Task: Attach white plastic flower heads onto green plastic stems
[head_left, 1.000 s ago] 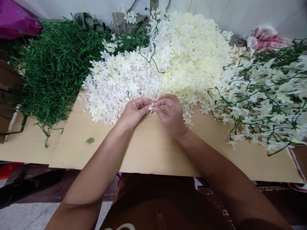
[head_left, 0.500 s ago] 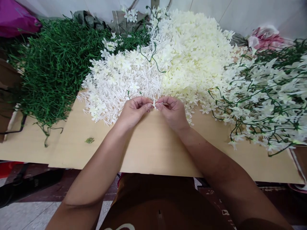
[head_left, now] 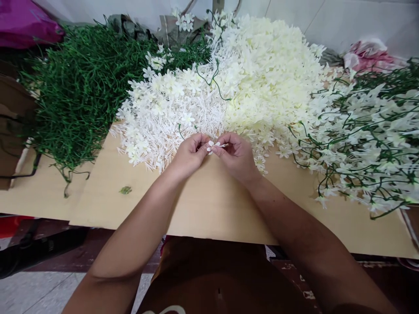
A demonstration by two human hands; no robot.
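Observation:
A small white flower (head_left: 213, 146) is pinched between my two hands at the front of the flower pile. My left hand (head_left: 193, 150) has its thumb and fingers closed at the flower's left side. On the other side, my right hand (head_left: 237, 155) is closed on the same flower, with a thin white stem showing between thumb and fingers. Just behind the hands lie white stems (head_left: 204, 109) with white petals, and to their right a heap of pale yellow blossoms (head_left: 268, 74).
Green plastic stems (head_left: 81, 87) are piled at the left. White flowers on green stems (head_left: 366, 152) spread over the right side. A leaf scrap (head_left: 125, 190) lies on the cardboard-covered table (head_left: 216, 209). A purple bag (head_left: 26, 24) is at the back left.
The flower's petals now show between my fingertips, where only a small white bit was seen before. The whole view has shifted slightly, and both hands stay close together.

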